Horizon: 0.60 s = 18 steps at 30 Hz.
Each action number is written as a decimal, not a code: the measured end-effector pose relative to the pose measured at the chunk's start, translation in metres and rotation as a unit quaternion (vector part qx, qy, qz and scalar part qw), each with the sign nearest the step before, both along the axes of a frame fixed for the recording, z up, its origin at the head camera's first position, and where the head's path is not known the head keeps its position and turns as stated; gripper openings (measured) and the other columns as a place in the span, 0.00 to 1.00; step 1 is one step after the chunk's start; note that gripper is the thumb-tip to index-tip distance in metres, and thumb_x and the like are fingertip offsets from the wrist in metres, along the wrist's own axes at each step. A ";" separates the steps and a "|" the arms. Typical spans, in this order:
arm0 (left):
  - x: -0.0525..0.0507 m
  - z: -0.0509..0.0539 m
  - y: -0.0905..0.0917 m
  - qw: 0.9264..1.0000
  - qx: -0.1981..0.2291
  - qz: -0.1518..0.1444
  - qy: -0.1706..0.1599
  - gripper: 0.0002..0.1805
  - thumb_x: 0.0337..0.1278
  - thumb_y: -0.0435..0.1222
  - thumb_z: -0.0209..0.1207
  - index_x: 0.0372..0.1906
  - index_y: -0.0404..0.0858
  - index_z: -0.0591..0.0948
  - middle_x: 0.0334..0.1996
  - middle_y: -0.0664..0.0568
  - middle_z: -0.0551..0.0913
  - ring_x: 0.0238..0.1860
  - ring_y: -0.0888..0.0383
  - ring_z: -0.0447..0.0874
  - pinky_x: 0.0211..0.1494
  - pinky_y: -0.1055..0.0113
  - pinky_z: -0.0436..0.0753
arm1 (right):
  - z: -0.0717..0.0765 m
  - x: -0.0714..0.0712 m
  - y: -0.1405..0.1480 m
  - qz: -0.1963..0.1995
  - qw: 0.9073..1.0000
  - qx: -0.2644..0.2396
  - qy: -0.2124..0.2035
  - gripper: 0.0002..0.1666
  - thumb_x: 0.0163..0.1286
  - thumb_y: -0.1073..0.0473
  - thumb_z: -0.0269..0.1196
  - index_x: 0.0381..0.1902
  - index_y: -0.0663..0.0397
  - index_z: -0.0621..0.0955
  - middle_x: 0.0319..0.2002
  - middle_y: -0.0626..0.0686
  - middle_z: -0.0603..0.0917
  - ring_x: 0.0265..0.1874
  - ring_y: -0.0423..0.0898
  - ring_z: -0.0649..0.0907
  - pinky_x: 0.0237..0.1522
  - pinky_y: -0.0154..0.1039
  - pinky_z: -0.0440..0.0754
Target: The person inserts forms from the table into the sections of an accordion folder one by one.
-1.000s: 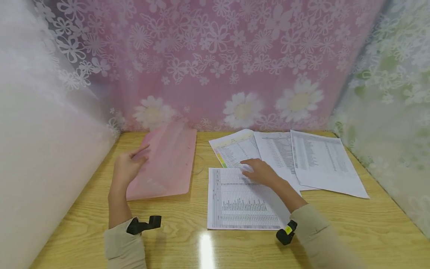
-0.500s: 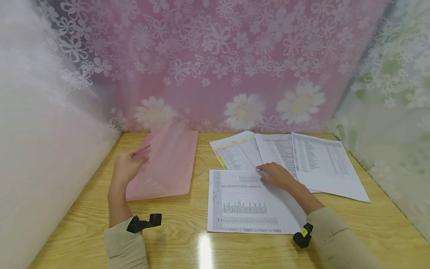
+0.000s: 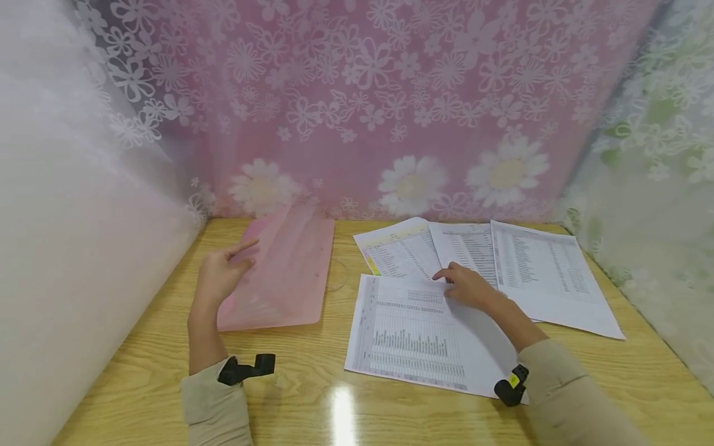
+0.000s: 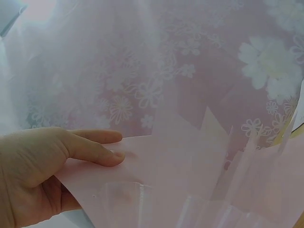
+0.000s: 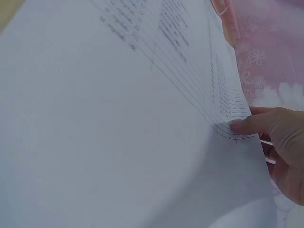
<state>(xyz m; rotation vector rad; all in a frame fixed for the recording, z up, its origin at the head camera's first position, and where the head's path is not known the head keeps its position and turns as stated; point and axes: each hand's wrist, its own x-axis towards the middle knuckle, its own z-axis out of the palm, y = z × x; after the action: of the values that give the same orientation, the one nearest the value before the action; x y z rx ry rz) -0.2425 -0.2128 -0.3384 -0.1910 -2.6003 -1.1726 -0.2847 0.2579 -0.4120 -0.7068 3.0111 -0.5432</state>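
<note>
On the left of the table lies a pink folder, with clear sheets fanned up from it. My left hand holds its left edge; in the left wrist view that hand has the thumb on top and fingers beneath the pink cover. A printed sheet lies turned sideways in the middle. My right hand pinches its far edge, and in the right wrist view the hand has its thumb on the face of the sheet and the fingers behind.
Behind the sheet and to its right lie more printed papers: one with yellow marks, one partly overlapped, and another at the right. A flowered pink cloth stands along the back of the wooden table.
My right hand has moved right along the far edge of the middle sheet, which now lies slightly tilted. My left hand keeps its hold on the folder.
</note>
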 end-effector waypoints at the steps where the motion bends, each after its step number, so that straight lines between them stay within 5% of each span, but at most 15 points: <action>1: 0.000 0.000 0.000 1.000 0.001 -0.001 0.001 0.21 0.56 0.32 0.59 0.57 0.43 0.77 0.20 0.41 0.81 0.07 0.65 0.50 0.12 0.71 0.60 | 0.003 0.000 0.001 0.003 1.000 -0.007 -0.009 0.18 0.55 0.71 0.62 0.46 0.59 0.81 0.33 0.52 0.75 0.30 0.48 0.73 0.35 0.45 0.72; 7: 0.000 -0.001 -0.001 1.000 -0.003 -0.002 0.004 0.21 0.57 0.31 0.59 0.57 0.42 0.77 0.26 0.40 0.82 0.08 0.65 0.50 0.12 0.70 0.59 | 0.012 -0.001 0.014 0.042 0.995 -0.063 -0.069 0.21 0.58 0.75 0.56 0.51 0.63 0.76 0.41 0.62 0.80 0.38 0.55 0.78 0.40 0.49 0.74; 11: -0.001 -0.003 -0.001 1.000 -0.004 -0.005 0.007 0.21 0.56 0.31 0.60 0.57 0.42 0.77 0.25 0.40 0.82 0.08 0.64 0.51 0.12 0.70 0.60 | 0.017 -0.002 0.028 0.063 0.983 -0.106 -0.136 0.23 0.59 0.74 0.55 0.54 0.64 0.75 0.46 0.65 0.78 0.42 0.57 0.78 0.42 0.49 0.74; 15: -0.001 -0.002 0.000 1.000 0.001 -0.007 0.007 0.21 0.56 0.31 0.60 0.57 0.42 0.77 0.34 0.38 0.83 0.08 0.64 0.51 0.12 0.70 0.61 | 0.021 -0.001 0.041 0.032 0.964 -0.147 -0.218 0.14 0.63 0.68 0.56 0.46 0.59 0.82 0.48 0.59 0.79 0.44 0.54 0.76 0.45 0.47 0.71; 18: -0.001 -0.002 -0.001 1.000 0.002 -0.008 0.006 0.21 0.56 0.30 0.60 0.57 0.42 0.77 0.41 0.37 0.81 0.08 0.64 0.51 0.12 0.70 0.61 | 0.023 0.000 0.050 0.004 0.941 -0.184 -0.284 0.13 0.65 0.65 0.55 0.46 0.58 0.82 0.50 0.57 0.78 0.42 0.52 0.77 0.44 0.43 0.73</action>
<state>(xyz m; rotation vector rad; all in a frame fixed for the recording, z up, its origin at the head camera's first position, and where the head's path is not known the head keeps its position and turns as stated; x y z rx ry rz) -0.2440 -0.2139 -0.3401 -0.2158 -2.5909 -1.1791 -0.2844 0.3076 -0.3891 -0.4578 2.3896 -1.1079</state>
